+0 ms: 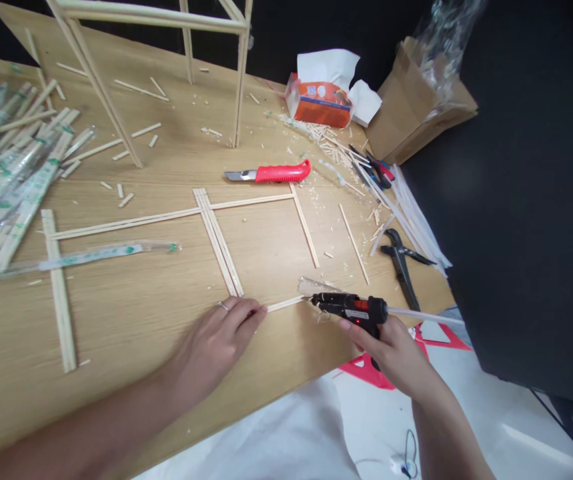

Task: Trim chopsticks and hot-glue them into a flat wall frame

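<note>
My right hand (391, 350) is wrapped round a black glue gun (349, 310), a glue stick (423, 316) poking out of its back. The gun's nozzle touches or almost touches the right end of a short wooden stick (286, 304). Pinched near that stick's left end are the fingers of my left hand (221, 337), which wears a ring. Just beyond my left fingertips, paired chopsticks (220, 247) lie across a long thin stick (166, 217), forming part of a flat frame. Another stick (305, 227) meets the frame's right end.
A red box cutter (281, 173) lies behind the frame, blade out. Wrapped chopsticks (11, 160) pile up at the left. A standing stick frame (156, 17) rises at the back. Pliers (401, 263), a tissue box (323, 100) and a cardboard box (416, 100) are at the right.
</note>
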Available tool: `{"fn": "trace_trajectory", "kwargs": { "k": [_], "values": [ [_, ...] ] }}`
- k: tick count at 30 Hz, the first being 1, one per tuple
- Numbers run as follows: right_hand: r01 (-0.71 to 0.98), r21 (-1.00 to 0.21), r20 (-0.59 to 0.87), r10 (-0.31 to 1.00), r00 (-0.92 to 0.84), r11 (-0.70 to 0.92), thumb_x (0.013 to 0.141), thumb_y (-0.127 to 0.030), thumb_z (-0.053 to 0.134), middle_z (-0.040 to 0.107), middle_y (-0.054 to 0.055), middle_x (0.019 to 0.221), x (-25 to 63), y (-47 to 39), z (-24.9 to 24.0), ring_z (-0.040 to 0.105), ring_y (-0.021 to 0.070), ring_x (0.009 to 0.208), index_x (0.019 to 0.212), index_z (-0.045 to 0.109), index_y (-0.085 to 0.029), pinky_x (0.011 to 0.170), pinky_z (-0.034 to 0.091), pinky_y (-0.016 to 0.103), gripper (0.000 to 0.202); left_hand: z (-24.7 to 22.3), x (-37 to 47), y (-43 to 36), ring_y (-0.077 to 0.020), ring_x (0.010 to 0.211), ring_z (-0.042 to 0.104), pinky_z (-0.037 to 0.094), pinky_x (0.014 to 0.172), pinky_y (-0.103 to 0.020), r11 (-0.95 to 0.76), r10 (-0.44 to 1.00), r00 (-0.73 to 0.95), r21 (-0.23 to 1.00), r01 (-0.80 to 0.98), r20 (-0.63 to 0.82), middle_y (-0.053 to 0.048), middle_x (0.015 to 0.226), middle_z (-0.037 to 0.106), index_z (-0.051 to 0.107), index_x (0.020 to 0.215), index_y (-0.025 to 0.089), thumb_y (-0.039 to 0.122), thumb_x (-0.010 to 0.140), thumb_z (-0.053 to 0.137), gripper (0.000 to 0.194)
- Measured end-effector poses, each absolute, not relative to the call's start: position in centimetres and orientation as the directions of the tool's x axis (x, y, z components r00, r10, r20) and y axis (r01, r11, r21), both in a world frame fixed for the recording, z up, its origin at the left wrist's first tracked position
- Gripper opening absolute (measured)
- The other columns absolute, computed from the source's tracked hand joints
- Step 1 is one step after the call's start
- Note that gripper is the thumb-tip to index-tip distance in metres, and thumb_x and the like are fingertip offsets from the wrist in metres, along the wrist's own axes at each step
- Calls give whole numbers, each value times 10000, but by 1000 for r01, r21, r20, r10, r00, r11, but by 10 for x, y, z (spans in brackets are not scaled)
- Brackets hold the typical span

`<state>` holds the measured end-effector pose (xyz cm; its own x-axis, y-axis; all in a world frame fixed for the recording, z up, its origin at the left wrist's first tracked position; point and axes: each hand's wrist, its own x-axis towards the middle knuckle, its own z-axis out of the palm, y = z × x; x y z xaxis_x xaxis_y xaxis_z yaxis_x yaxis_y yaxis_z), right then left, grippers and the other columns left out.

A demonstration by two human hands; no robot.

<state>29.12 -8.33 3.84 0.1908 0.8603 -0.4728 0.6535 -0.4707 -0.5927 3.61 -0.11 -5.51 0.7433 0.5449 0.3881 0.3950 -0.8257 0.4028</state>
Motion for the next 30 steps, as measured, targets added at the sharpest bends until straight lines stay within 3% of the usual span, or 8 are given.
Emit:
{"fn": "trace_trajectory", "kwargs": {
  "k": [6,13,19,25,30],
  "values": [
    [653,-633,-431,890,150,-416,868,-449,520,671,2,715,284,-81,31,643,238,774,939,686,-259,631,493,300,263,-54,36,-2,-167,956,559,485,793,-294,-813,558,743,419,404,368,-57,1022,628,545,1172,188,98,940,314,339],
    [622,-588,-473,844,254,-517,858,-446,542,672,22,744,301,-86,43,630,233,760,936,681,-204,621,482,293,289,-59,35,-4,-173,961,550,478,806,-300,-811,560,747,418,409,357,-64,1032,618,526,1182,165,85,935,340,320],
    [585,-661,-324,882,343,-471,825,-390,607,658,48,816,286,-82,26,608,212,758,909,648,-175,671,471,298,234,-58,35,-3,-168,947,555,476,802,-290,-820,553,752,394,415,358,-59,1026,612,522,1173,171,90,937,337,310],
    [642,-731,-74,962,264,-233,810,-211,612,602,18,849,256,-63,-12,580,182,833,889,611,-217,749,442,277,79,-56,33,-3,-166,926,555,484,770,-277,-821,556,754,376,430,349,-56,1003,611,520,1171,182,88,936,340,311],
    [650,-729,-65,966,250,-217,785,-129,583,562,15,848,250,-61,-29,560,183,859,841,605,-223,741,435,269,112,-63,33,-3,-194,968,541,490,804,-314,-823,541,768,406,397,343,-94,1033,600,485,1223,136,56,918,351,342]
  ]
}}
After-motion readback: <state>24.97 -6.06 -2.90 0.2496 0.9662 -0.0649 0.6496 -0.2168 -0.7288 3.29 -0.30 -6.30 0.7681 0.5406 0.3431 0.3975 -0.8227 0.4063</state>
